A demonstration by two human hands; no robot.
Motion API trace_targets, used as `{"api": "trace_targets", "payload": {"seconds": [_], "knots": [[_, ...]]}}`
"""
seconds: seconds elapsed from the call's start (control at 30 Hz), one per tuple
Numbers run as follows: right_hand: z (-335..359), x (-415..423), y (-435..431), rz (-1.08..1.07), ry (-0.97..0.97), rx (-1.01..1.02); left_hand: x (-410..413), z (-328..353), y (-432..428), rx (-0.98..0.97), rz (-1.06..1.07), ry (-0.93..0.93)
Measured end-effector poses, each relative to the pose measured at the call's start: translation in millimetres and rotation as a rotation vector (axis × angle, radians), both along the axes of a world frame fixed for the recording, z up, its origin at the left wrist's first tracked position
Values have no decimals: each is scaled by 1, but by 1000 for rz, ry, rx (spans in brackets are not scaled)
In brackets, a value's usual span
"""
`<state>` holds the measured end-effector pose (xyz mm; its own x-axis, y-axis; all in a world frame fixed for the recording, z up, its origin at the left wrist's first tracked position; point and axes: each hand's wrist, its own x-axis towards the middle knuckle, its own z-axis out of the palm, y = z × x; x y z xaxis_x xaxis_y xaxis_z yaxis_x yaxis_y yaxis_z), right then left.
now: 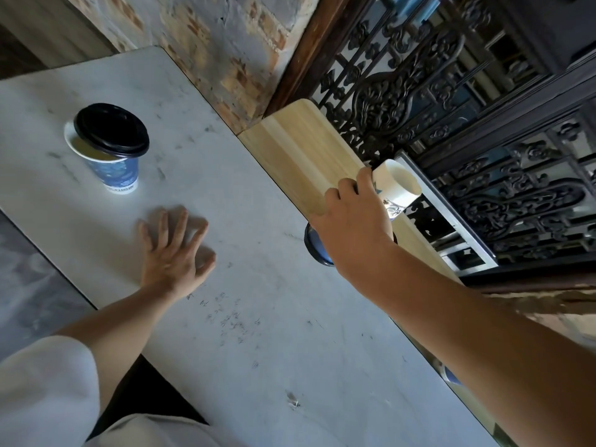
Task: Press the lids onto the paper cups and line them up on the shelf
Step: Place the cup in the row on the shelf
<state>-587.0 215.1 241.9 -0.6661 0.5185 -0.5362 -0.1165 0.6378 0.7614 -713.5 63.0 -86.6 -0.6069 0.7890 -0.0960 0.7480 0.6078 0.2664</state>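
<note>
A blue patterned paper cup (117, 171) stands upright on the table (258, 317), far left. Its black lid (111, 130) lies askew across the rim, leaving yellowish liquid showing. A second cup (398, 188), lidless and white inside, tilts sideways in the grip of the right hand (354, 221) above the pale wooden shelf (303, 150).

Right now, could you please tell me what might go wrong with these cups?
1. The black lid sits askew on the blue cup, liquid showing; a bump could spill it.
2. The right hand holds an unlidded cup tilted by the wooden shelf; it may get shelved without its lid.
3. A dark-rimmed item, partly hidden under that hand, might get knocked.
</note>
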Motion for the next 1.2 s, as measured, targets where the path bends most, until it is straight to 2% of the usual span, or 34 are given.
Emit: {"api": "trace_targets", "payload": {"seconds": [0.23,0.6,1.03,1.2], "knots": [[2,1,-8,-80,-71,143,0,0,0,-7,2,-2],[-8,6,-5,-92,7,148,0,2,0,-19,5,1],[-21,10,-3,-133,4,194,1,1,1,-46,8,6],[-15,10,1,-108,-3,142,1,0,0,-49,11,4]]}}
